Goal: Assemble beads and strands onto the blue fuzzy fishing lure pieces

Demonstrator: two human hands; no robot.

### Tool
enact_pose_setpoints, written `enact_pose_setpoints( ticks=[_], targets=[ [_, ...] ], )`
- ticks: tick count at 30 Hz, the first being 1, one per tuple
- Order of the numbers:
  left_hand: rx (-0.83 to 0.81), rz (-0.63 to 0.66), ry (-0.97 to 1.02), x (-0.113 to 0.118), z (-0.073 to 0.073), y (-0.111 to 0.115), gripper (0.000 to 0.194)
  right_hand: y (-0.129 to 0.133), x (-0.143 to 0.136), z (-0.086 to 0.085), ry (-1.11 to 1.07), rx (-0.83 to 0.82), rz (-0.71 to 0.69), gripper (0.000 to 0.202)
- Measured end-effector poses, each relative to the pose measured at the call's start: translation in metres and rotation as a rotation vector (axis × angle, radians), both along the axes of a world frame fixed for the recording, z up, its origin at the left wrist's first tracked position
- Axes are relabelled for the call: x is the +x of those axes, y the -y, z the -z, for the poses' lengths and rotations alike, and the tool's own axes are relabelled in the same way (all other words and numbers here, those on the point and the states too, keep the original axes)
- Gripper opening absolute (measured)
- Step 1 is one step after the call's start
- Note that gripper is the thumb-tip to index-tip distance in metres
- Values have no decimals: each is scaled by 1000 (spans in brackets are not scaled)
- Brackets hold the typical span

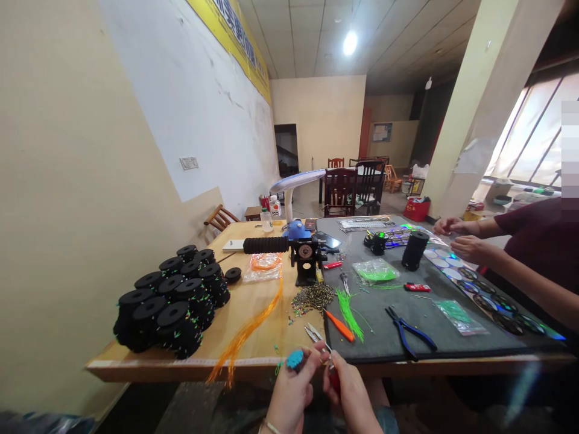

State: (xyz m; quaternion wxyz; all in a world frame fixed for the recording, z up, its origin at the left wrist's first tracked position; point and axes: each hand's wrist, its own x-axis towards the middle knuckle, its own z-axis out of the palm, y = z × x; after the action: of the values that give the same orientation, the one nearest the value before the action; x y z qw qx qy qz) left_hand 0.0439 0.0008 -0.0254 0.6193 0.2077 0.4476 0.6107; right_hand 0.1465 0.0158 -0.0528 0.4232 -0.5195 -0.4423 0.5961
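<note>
My left hand (289, 389) is closed on a small blue piece (295, 359) just below the near edge of the wooden table (253, 346). My right hand (350, 392) is closed on a red-handled tool (334, 381) whose tip points toward the blue piece. The two hands touch at the fingertips. Small silver scissors (314, 333), an orange-handled tool (339, 325) and green strands (348, 310) lie on the table just beyond my hands.
Stacks of black foam spools (169, 301) fill the left of the table. A black winder with a foam roller (305, 253) stands mid-table. Orange strands (246, 334) trail over the edge. Blue pliers (409, 331) lie on the dark mat (452, 343). Another person's hands (465, 241) work at right.
</note>
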Motion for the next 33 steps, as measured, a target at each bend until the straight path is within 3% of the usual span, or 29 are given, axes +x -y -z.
enact_pose_setpoints(
  ticks=[6, 14, 17, 21, 26, 33],
  targets=[
    [-90, 121, 159, -6, 2, -1, 39, 0, 25, -9, 72, 32, 57, 76],
    [-172, 220, 292, -7, 4, 0, 26, 3, 47, 5, 137, 112, 84, 72],
    [-168, 244, 319, -9, 5, 1, 25, -3, 64, 5, 345, 280, 160, 62],
    [-181, 247, 309, -10, 7, 2, 26, -27, 97, -1, 831, 461, 258, 40],
    [-197, 237, 277, -8, 8, 1, 32, -63, 123, -5, 1402, 587, 240, 27],
    [-207, 248, 271, -8, 9, 2, 34, -86, 125, -1, 1519, 584, 216, 16]
  ],
)
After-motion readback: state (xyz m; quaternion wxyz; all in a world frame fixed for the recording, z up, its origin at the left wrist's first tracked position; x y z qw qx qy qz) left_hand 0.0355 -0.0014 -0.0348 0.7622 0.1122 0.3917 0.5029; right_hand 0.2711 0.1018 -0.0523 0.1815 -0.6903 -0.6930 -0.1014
